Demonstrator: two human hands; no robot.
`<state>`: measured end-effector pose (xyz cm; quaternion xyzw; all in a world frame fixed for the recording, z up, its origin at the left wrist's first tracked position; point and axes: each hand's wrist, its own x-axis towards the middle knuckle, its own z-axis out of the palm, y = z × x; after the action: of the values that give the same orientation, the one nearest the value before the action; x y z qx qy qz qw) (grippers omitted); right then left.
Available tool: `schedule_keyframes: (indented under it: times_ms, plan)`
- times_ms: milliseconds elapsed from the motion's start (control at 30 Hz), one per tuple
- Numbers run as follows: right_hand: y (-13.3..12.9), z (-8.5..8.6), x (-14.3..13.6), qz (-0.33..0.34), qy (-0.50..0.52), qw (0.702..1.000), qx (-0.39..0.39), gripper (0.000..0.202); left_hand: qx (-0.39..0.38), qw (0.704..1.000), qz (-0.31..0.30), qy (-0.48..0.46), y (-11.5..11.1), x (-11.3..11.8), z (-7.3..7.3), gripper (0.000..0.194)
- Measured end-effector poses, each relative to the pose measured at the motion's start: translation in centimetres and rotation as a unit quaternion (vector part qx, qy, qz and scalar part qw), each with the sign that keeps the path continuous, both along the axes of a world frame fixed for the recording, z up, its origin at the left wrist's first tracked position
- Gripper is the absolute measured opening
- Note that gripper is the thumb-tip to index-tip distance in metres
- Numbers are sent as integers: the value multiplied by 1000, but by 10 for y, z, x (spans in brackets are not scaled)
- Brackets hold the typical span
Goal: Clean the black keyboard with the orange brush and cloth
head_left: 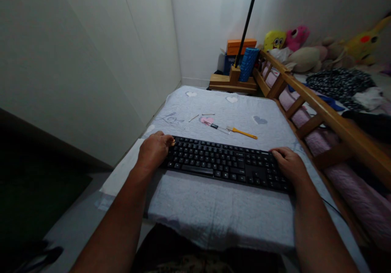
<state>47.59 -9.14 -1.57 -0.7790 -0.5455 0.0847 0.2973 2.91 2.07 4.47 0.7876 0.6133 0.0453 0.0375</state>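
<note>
A black computer keyboard spans the space between my hands over the cloth-covered table. Its right end is a little nearer to me than its left. My left hand is closed round the left end, thumb and fingers at the top corner. At the other end my right hand grips the edge by the number pad, its thumb at the upper corner. The undersides of both grips are hidden. Beyond the keyboard lie a yellow-handled brush, a slim clear-and-black tool and two cotton swabs.
White paper or cloth lies at the table's left edge. A pale cabinet rises on the left. Along the right runs a wooden bed rail with plush toys behind it. A black cable trails at the right. A wooden stand is behind the table.
</note>
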Motion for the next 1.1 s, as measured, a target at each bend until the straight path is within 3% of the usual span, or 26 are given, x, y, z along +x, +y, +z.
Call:
schedule_keyframes:
  times_ms: [300, 433, 633, 933, 1100]
  plan:
    - [0, 0, -1, -2, 5, 1000, 13, 36, 11, 999, 16, 42, -1, -5, 3, 32]
    - [0, 0, -2, -4, 9, 1000, 5, 37, 34, 999, 1, -18, -3, 0, -1, 30]
    - [0, -1, -1, 3, 4, 1000, 7, 37, 13, 991, -73, -110, -7, 17, -8, 27]
    - [0, 1, -3, -5, 10, 1000, 6, 35, 41, 999, -14, -4, -4, 2, -8, 30]
    - [0, 2, -4, -5, 13, 1000, 5, 32, 46, 996, -33, -66, -8, 16, -8, 27]
